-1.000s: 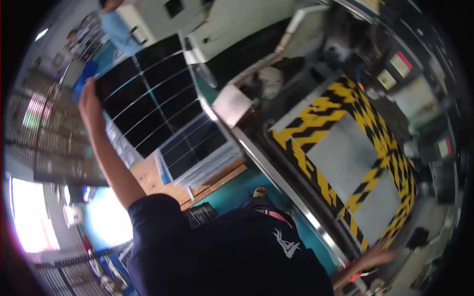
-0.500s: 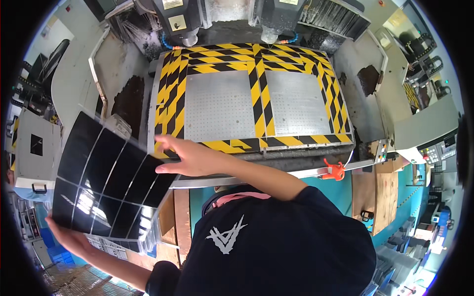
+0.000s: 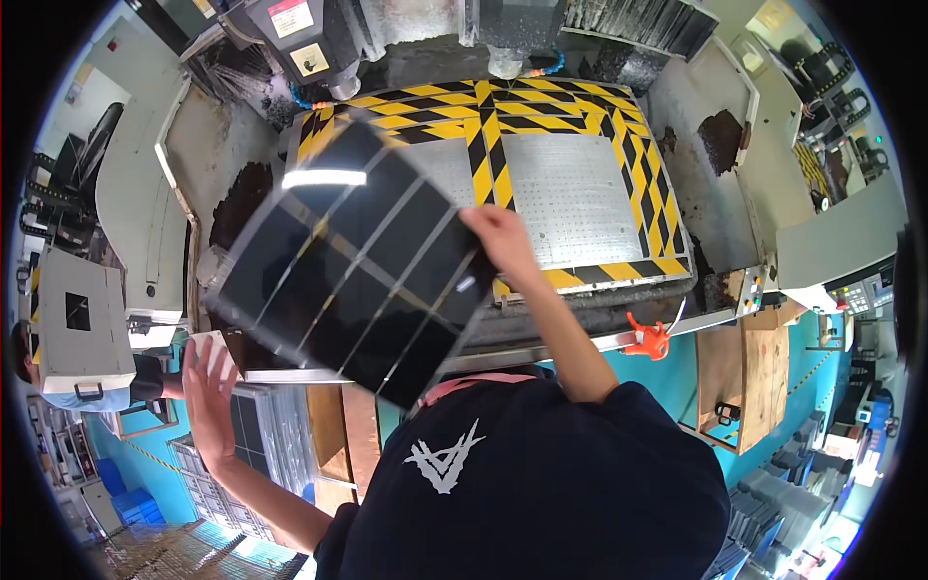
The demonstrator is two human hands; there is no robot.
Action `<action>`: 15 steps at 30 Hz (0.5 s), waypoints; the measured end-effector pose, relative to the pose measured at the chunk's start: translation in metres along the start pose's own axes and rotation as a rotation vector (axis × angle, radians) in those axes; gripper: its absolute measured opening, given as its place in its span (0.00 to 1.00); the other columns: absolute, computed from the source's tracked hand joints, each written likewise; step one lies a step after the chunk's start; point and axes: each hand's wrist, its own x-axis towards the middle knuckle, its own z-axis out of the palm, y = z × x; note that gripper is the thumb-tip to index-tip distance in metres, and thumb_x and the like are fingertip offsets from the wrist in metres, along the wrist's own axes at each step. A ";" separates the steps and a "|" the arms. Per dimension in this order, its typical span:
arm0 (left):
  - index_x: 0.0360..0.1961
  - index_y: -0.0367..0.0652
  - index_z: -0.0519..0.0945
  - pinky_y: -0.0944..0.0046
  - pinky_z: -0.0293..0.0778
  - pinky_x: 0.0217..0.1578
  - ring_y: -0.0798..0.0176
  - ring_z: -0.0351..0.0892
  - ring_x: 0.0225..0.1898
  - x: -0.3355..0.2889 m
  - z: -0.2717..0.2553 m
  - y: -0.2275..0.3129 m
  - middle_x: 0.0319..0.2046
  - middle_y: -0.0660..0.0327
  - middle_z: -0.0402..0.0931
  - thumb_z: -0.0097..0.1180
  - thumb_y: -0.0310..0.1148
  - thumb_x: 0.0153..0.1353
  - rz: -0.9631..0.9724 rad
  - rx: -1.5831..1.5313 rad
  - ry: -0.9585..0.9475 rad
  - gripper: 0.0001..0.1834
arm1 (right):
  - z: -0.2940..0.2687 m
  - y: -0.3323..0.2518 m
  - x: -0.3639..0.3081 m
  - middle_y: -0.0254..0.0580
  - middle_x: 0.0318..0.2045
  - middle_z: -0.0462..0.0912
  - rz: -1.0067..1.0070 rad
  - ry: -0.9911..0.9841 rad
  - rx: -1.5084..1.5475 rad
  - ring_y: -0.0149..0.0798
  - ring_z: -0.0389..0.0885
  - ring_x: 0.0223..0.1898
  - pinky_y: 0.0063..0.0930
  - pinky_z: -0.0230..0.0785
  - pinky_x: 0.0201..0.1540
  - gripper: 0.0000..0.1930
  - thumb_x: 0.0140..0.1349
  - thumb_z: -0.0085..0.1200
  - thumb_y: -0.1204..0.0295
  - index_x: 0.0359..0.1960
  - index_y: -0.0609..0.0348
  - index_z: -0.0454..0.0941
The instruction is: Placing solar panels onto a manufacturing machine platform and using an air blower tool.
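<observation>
My right hand [image 3: 501, 242] pinches the right edge of a glossy dark panel [image 3: 333, 253], marked off by pale lines into a grid of dark rectangles. The panel is tilted and slightly blurred, held above the front left of the machine bed. It covers most of the bed's left perforated plate. Apart from the panel, below its left corner, my left hand [image 3: 209, 396] is raised with fingers spread and nothing in it. The right perforated metal plate [image 3: 570, 198] lies uncovered, framed by yellow and black striped tape [image 3: 619, 271].
Two spindle heads [image 3: 507, 60] hang over the far side of the bed. An orange spray trigger [image 3: 648, 338] hangs at the front rail. Stacked panels [image 3: 261, 435] stand at lower left, near another person's arm [image 3: 159, 379]. Wooden boxes [image 3: 759, 387] stand at right.
The panel has moved right and up, from the left side to over the bed. My right hand has closed on its edge; my left hand has come off it.
</observation>
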 end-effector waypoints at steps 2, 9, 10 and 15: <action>0.80 0.44 0.53 0.47 0.57 0.73 0.47 0.58 0.76 -0.011 -0.009 -0.001 0.77 0.49 0.57 0.39 0.57 0.79 -0.037 0.030 -0.011 0.38 | -0.050 0.023 0.007 0.34 0.26 0.84 0.087 0.162 -0.027 0.25 0.76 0.31 0.26 0.69 0.37 0.19 0.68 0.63 0.57 0.37 0.66 0.87; 0.77 0.42 0.58 0.52 0.59 0.71 0.52 0.66 0.70 -0.052 -0.052 -0.001 0.72 0.49 0.63 0.43 0.55 0.79 0.005 -0.048 0.202 0.37 | -0.212 0.113 0.023 0.30 0.28 0.79 0.218 0.591 0.101 0.26 0.70 0.33 0.28 0.64 0.38 0.21 0.70 0.62 0.57 0.37 0.69 0.86; 0.77 0.42 0.58 0.52 0.60 0.71 0.53 0.66 0.70 -0.054 -0.054 -0.002 0.72 0.50 0.64 0.43 0.55 0.79 0.014 -0.049 0.234 0.36 | -0.226 0.124 0.025 0.32 0.30 0.81 0.240 0.607 0.132 0.28 0.72 0.34 0.29 0.66 0.40 0.22 0.70 0.62 0.56 0.39 0.70 0.86; 0.76 0.43 0.60 0.56 0.62 0.70 0.57 0.68 0.67 -0.064 -0.055 -0.002 0.72 0.51 0.64 0.42 0.53 0.80 0.010 -0.028 0.287 0.34 | -0.275 0.168 0.036 0.43 0.32 0.87 0.286 0.797 -0.141 0.33 0.79 0.37 0.33 0.72 0.43 0.25 0.69 0.62 0.54 0.44 0.72 0.86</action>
